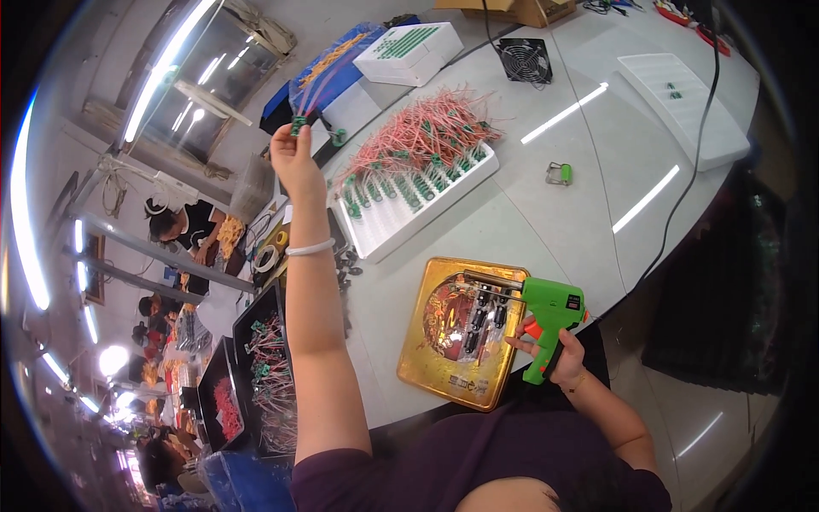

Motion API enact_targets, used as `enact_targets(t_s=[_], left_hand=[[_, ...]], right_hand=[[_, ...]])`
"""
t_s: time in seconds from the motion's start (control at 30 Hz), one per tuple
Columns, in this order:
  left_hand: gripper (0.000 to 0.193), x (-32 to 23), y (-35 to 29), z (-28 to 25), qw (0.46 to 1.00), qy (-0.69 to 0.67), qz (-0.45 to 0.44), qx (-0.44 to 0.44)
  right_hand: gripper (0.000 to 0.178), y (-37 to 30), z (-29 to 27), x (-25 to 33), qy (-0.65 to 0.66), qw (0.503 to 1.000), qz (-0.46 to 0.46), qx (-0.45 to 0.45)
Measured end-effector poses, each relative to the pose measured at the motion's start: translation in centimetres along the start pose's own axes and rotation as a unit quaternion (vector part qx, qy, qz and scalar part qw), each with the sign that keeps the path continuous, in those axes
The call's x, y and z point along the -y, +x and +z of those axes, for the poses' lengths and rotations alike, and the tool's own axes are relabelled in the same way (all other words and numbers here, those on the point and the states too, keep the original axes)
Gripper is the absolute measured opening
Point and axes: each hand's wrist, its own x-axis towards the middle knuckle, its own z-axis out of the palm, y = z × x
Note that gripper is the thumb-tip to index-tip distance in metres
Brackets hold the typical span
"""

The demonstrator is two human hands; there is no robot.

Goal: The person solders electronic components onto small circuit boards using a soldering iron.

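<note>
You block part of the worktop; pink wires hide much of the white tray. By the gold tin, your partly hidden right hand wraps round the green glue gun; left of the tray, your left hand pinches a half-covered green part.

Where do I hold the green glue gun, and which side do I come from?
Hold the green glue gun by its handle, probably best from the lower right, where the right hand grips it. The handle juts toward the person, with the orange trigger on its left for fingers. I'd avoid the front end: it points left and might be hot.
</note>
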Motion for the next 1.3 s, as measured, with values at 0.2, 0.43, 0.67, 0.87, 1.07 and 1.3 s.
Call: enact_targets(t_s=[0.2,0.43,0.67,0.87,1.07,1.3], left_hand=[[0.008,-9.1,-1.7,-5.7,0.995,-0.076,-0.043,0.055],[0.011,-18.5,-12.6,-7.6,0.986,0.04,-0.102,0.125],[0.012,-20.4,-25.3,-6.5,0.893,-0.104,-0.428,0.09],[0.024,-17.5,-31.6,-2.6,0.875,-0.123,-0.451,0.13],[0.018,-16.4,-32.9,-0.7,0.877,-0.094,-0.428,0.199],[0.018,-15.9,-32.3,0.1,0.85,-0.099,-0.434,0.283]], right_hand=[[0.054,-0.4,0.4,0.3,-0.012,1.0,0.007,-0.003],[0.056,-0.2,0.8,0.6,-0.053,0.998,0.023,-0.036],[0.064,0.0,1.8,1.0,-0.164,0.984,-0.002,-0.075],[0.069,-1.0,6.1,1.2,-0.227,0.971,0.073,-0.013],[0.061,-1.1,9.0,1.2,-0.298,0.951,0.079,-0.018],[0.052,-1.3,7.8,1.6,-0.487,0.872,0.047,0.003]])
